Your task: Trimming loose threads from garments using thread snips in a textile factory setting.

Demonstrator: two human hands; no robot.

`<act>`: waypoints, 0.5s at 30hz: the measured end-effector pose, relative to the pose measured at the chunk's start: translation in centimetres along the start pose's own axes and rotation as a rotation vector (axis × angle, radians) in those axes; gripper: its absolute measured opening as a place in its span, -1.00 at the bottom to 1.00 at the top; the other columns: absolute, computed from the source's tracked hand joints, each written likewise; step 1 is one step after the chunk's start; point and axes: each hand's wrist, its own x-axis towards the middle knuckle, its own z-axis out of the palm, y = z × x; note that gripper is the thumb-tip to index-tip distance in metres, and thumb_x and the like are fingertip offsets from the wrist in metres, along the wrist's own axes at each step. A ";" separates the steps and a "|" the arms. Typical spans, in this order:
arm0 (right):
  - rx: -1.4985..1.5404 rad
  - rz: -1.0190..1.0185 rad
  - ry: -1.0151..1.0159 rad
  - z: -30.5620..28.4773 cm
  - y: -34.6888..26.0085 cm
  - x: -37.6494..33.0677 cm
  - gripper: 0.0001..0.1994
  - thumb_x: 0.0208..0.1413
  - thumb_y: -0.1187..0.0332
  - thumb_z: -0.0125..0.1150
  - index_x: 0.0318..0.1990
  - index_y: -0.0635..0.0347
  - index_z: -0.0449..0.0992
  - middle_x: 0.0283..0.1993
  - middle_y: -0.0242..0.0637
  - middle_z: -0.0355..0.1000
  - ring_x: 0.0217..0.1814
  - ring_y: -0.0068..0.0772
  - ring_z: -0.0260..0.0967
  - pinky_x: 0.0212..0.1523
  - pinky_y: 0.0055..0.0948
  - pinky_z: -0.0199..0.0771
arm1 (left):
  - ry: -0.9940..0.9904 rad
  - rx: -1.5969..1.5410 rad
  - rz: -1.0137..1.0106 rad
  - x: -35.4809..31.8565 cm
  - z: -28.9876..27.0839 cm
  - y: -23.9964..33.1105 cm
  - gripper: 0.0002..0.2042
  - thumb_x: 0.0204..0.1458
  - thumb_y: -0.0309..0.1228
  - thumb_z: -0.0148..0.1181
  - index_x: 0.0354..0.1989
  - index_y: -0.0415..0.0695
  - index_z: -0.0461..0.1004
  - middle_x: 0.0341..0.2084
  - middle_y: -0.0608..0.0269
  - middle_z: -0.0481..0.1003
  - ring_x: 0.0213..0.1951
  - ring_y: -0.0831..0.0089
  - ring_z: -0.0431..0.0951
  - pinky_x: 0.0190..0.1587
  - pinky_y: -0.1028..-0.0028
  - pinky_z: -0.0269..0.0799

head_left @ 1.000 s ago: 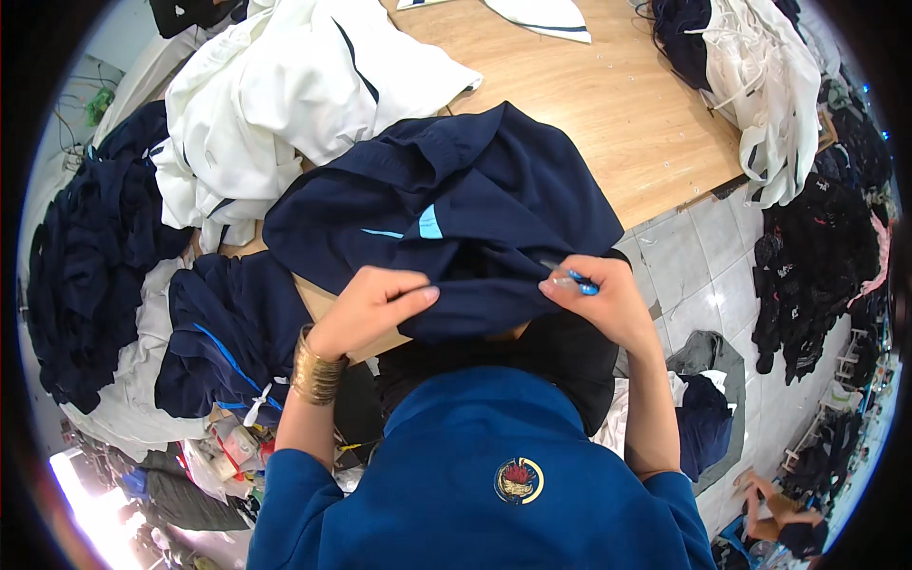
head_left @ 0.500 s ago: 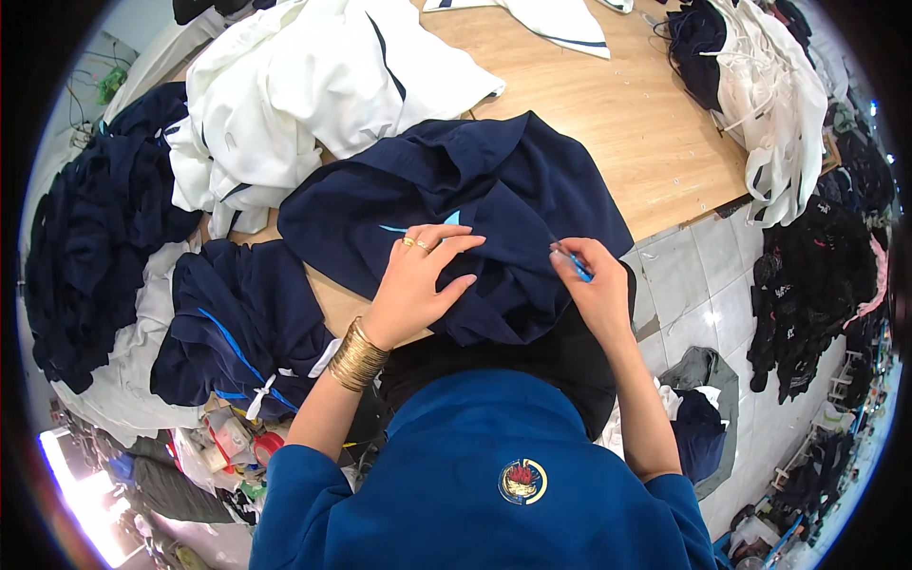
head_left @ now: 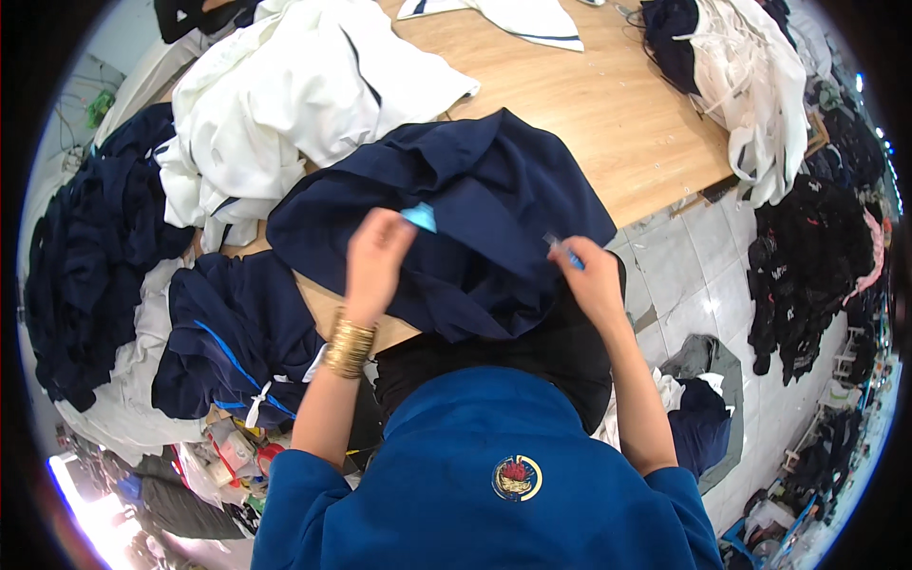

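A navy garment [head_left: 484, 199] lies bunched over the table's near edge, in front of my lap. My left hand [head_left: 378, 256], blurred by motion, is closed with its fingertips at a light-blue piece [head_left: 420, 218] on the garment, seemingly pinching the cloth there. Bangles [head_left: 350, 349] circle that wrist. My right hand [head_left: 591, 275] is closed around a small blue-handled tool [head_left: 574, 258], which looks like thread snips. Its thin tip points up and left over the garment's right side. The fingers partly hide the tool.
White garments [head_left: 275, 95] with navy trim are heaped at the far left of the wooden table [head_left: 560, 104]. Navy clothes [head_left: 233, 332] with a blue strip lie at left. Pale and navy garments [head_left: 727, 85] hang off the far right. A grey bag [head_left: 712, 361] stands on the tiled floor.
My left hand has gone from spread fingers to closed at the light-blue piece, which shows larger. My right hand keeps the blue tool in nearly the same place. The view has shifted slightly.
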 end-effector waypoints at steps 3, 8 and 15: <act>0.041 0.331 0.088 -3.2 -0.9 0.8 -0.81 0.16 0.33 0.01 -0.29 0.21 0.52 -0.50 -0.27 0.41 -0.39 -0.46 0.39 -0.34 -0.51 0.33 | 0.410 -0.379 -0.099 2.0 -4.2 5.8 -0.89 0.14 -0.29 0.01 -0.37 0.02 0.43 -0.66 0.59 0.13 -0.62 0.70 0.07 -0.60 0.65 -0.02; 0.130 0.371 0.319 -3.8 3.9 -1.6 -0.81 0.09 0.35 0.13 -0.17 0.20 0.51 -0.56 -0.44 0.32 -0.47 -0.65 0.22 -0.36 -0.61 0.24 | 0.463 -0.263 0.038 2.2 -15.6 6.2 -0.73 0.14 -0.35 0.02 -0.07 -0.26 0.33 -0.09 0.16 0.42 -0.14 0.40 0.48 0.01 0.52 0.31; 0.267 0.481 0.237 -0.1 6.9 -2.6 -0.63 -0.10 0.30 0.34 -0.20 0.37 0.43 -0.57 -0.45 0.26 -0.52 -0.68 0.12 -0.46 -0.64 0.15 | -0.221 0.588 0.256 -2.9 -2.0 6.6 -0.64 -0.10 -0.48 0.22 -0.05 -0.08 0.41 -0.05 0.21 0.39 -0.07 0.36 0.43 -0.05 0.41 0.35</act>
